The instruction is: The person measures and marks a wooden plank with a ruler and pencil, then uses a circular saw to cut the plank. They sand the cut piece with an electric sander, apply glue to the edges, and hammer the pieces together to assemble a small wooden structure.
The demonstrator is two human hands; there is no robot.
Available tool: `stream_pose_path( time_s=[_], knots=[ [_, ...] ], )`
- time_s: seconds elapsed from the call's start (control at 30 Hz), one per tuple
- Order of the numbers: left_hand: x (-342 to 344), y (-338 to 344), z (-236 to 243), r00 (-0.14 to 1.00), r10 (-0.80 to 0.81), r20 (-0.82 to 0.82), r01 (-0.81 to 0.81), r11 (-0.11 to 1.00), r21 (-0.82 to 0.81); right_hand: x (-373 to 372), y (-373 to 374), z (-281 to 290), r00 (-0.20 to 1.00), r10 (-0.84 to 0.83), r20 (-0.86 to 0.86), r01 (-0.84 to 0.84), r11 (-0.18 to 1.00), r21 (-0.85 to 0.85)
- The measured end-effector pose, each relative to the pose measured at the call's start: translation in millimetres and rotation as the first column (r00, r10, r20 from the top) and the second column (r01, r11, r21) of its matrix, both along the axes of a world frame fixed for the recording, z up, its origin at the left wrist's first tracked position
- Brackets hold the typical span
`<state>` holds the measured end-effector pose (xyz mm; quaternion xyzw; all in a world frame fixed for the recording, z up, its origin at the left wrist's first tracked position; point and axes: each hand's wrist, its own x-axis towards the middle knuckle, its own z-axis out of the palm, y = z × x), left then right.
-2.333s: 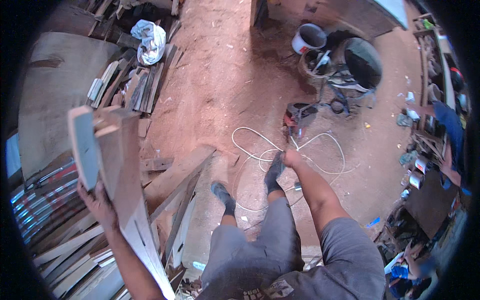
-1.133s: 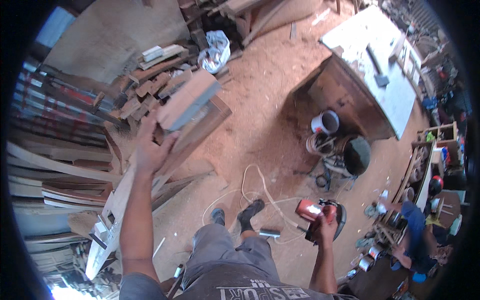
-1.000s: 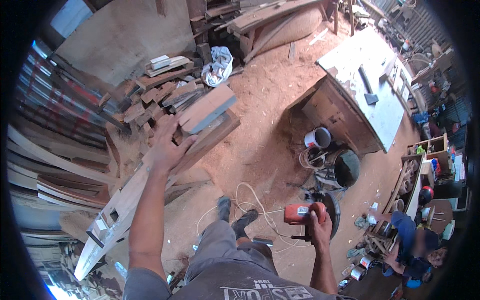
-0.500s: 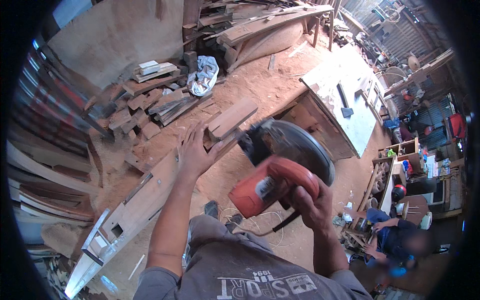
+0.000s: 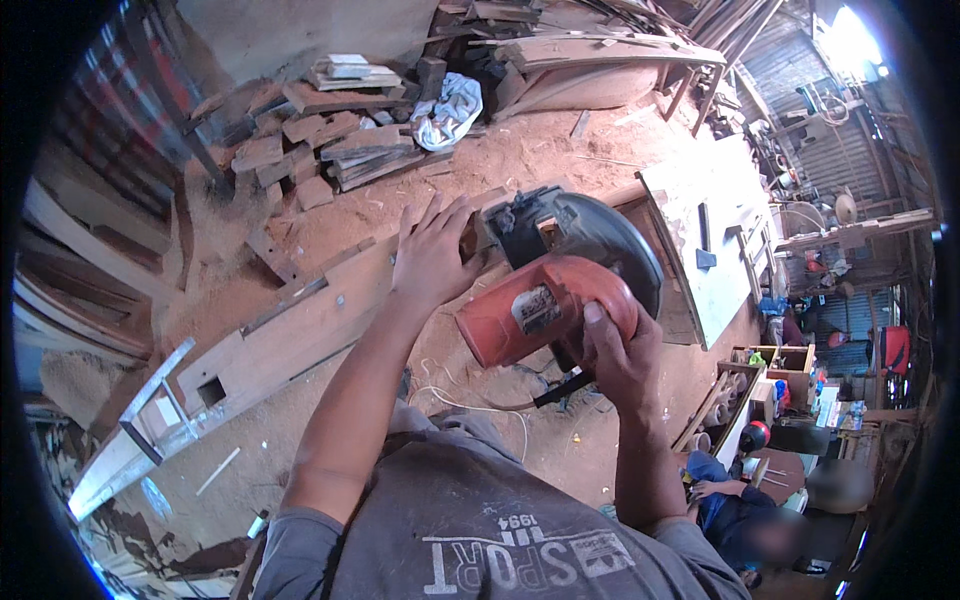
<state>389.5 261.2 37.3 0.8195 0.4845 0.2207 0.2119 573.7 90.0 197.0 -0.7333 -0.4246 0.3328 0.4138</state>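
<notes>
My left hand point(image 5: 428, 248) lies on the upper part of a long, pale wooden beam point(image 5: 320, 305), fingers spread and thumb bent, beside a short wood block mostly hidden by the saw. The beam slants up from the lower left, with a square cut-out near that end. My right hand point(image 5: 622, 360) grips the handle of a red power saw point(image 5: 495, 320) with a large dark blade guard point(image 5: 625, 245). The saw's front reaches over the beam's upper end, just right of my left hand. Its cord hangs below. Whether the blade touches wood I cannot tell.
Offcuts point(image 5: 300, 130) and a white sack point(image 5: 445, 110) lie beyond the beam on sawdust. A white-topped bench point(image 5: 720, 300) stands to the right behind the saw. At the lower right a co-worker point(image 5: 725, 510) is beside cluttered shelves point(image 5: 790, 360). Curved boards point(image 5: 90, 250) lean at the left.
The red saw rose from low at my right to the beam's upper end, beside my left hand. My view swung toward the beam, and my left arm now reaches further forward.
</notes>
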Motion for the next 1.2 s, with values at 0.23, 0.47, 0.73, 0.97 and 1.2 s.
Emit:
stream_pose_path(
  time_s=[0.23, 0.47, 0.73, 0.97, 1.2],
  knots=[
    [-2.4, -0.5, -1.0, 1.0, -0.002, -0.011, 0.002, 1.0, 0.009, -4.8, 7.2, 2.1, 0.999, 0.033, 0.01, -0.034, 0.998, 0.059],
    [-0.5, -2.3, 0.5, 1.0, 0.016, 0.007, -0.016, 1.0, -0.001, -3.2, 5.3, -0.4, 0.999, 0.04, 0.017, -0.041, 0.996, 0.078],
    [-1.7, -2.5, -0.3, 1.0, 0.0, 0.03, -0.001, 1.0, 0.012, -3.5, 9.3, 1.5, 0.999, 0.051, -0.009, -0.05, 0.997, 0.056],
    [-1.1, -3.0, 3.4, 0.999, 0.003, 0.033, -0.002, 1.0, -0.019, -5.7, 7.4, 0.0, 0.998, 0.022, 0.055, -0.025, 0.998, 0.057],
    [0.4, -2.2, -5.3, 1.0, 0.006, 0.019, -0.007, 0.999, 0.045, -2.1, 9.6, -1.4, 0.999, 0.046, 0.027, -0.047, 0.998, 0.049]
  ],
)
